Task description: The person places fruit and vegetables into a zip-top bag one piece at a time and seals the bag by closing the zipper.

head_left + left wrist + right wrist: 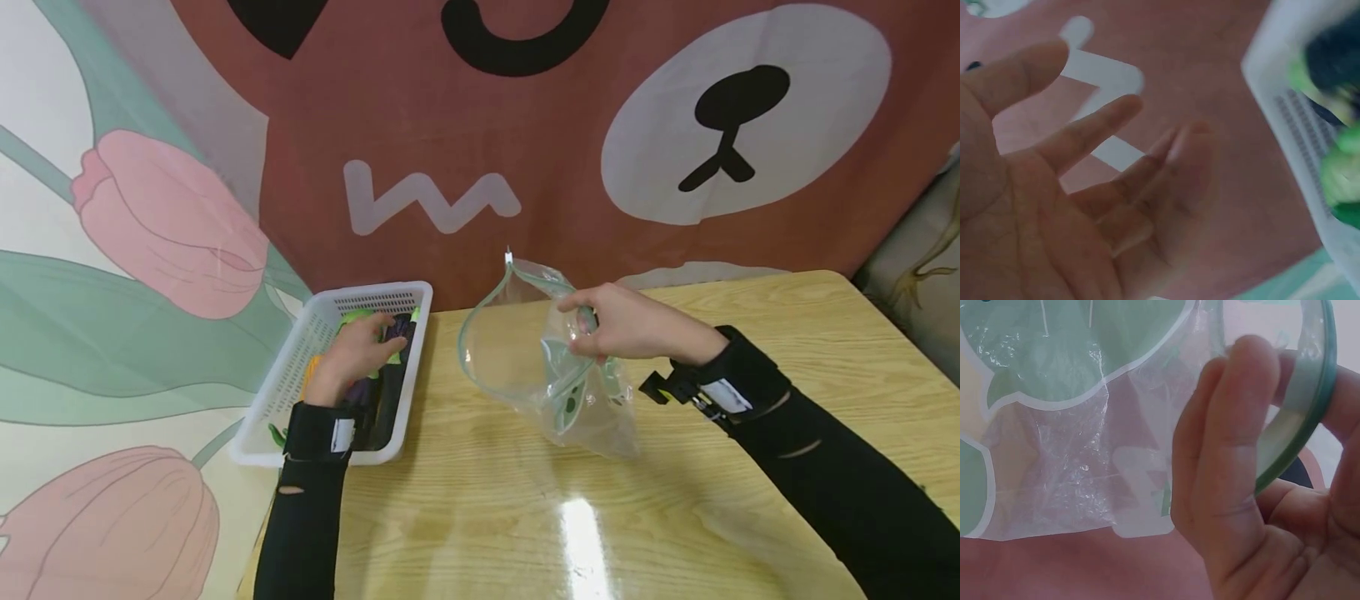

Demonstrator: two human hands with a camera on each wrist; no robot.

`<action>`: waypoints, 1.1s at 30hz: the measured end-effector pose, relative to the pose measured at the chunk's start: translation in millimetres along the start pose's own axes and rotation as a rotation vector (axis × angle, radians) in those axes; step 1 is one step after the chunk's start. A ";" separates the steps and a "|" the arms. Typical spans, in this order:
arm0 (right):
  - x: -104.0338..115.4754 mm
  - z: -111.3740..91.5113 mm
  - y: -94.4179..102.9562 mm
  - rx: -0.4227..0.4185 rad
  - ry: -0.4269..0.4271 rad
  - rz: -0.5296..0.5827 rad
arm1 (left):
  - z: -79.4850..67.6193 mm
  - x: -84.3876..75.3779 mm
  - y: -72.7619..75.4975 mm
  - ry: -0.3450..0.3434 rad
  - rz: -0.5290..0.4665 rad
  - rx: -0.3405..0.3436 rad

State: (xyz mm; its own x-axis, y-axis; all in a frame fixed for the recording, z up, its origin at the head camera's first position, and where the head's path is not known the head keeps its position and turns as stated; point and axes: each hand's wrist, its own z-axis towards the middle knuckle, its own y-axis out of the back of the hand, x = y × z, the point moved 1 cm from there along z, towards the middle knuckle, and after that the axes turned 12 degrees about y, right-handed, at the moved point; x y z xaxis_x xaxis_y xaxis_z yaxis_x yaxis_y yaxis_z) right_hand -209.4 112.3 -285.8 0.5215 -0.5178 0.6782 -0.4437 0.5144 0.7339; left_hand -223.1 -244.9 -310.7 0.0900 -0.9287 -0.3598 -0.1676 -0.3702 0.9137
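My right hand [626, 325] grips the edge of a clear zip bag [517, 350]. The bag's green-edged mouth gapes to the left, and a white slider stands at its top corner. Seen from the right wrist, curled fingers hold the bag [1072, 444] near its green rim. My left hand [352, 354] hovers over a white plastic basket [296, 358]. In the left wrist view the left hand [1054, 181] has loosely spread fingers and holds nothing. Under and beside it lie dark long vegetables [390, 400], with green tips showing; the hand hides some.
Inside the basket, a small green pepper [277, 435] lies near the front left and an orange thing [311, 371] shows beside the wrist. The basket stands on a wooden table [480, 517]. Behind rises a printed cloth [450, 125].
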 end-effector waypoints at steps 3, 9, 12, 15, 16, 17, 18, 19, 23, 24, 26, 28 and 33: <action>0.3 -1.6 0.2 -0.005 0.008 -0.006 | 8.7 11.4 -1.3 0.032 0.061 0.061; 0.3 -4.7 -0.4 -0.012 0.013 -0.004 | 24.4 33.9 -12.7 0.100 0.054 0.238; -0.3 -5.2 -1.8 -0.007 0.010 -0.002 | 29.1 44.8 -21.0 0.136 0.022 0.284; -0.1 -5.0 -2.7 -0.005 0.017 -0.004 | 31.1 52.9 -25.9 0.157 0.013 0.282; -0.2 -5.0 -2.8 -0.005 0.018 -0.005 | 31.4 54.9 -26.8 0.153 0.017 0.277; -0.1 -5.0 -2.9 -0.006 0.019 -0.007 | 31.4 56.4 -27.5 0.148 0.022 0.269; -0.2 -5.0 -2.9 -0.005 0.018 -0.008 | 31.5 57.5 -28.2 0.144 0.030 0.257; 0.0 -5.0 -2.9 -0.004 0.017 -0.009 | 31.9 58.7 -29.0 0.138 0.042 0.243; -0.5 -4.5 -3.2 -0.002 0.018 -0.018 | 32.6 60.8 -33.2 0.110 0.102 0.181; -0.8 -4.2 -3.4 -0.001 0.016 -0.019 | 32.6 61.0 -34.2 0.106 0.112 0.167; -1.1 -3.7 -3.7 -0.002 0.012 -0.019 | 32.3 61.5 -35.4 0.102 0.119 0.141; -1.1 -3.2 -3.8 -0.003 0.007 -0.015 | 31.5 62.1 -36.3 0.103 0.110 0.126; 0.1 -2.9 -2.4 -0.007 -0.002 0.003 | 29.3 65.6 -38.8 0.095 0.057 0.182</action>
State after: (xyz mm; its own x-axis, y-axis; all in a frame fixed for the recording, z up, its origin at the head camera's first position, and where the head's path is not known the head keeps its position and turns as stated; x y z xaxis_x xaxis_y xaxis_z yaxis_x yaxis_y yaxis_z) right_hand -206.2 113.0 -287.6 0.5184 -0.5178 0.6806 -0.4399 0.5210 0.7315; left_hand -239.5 -292.1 -375.3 0.1664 -0.9453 -0.2807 -0.3489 -0.3227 0.8799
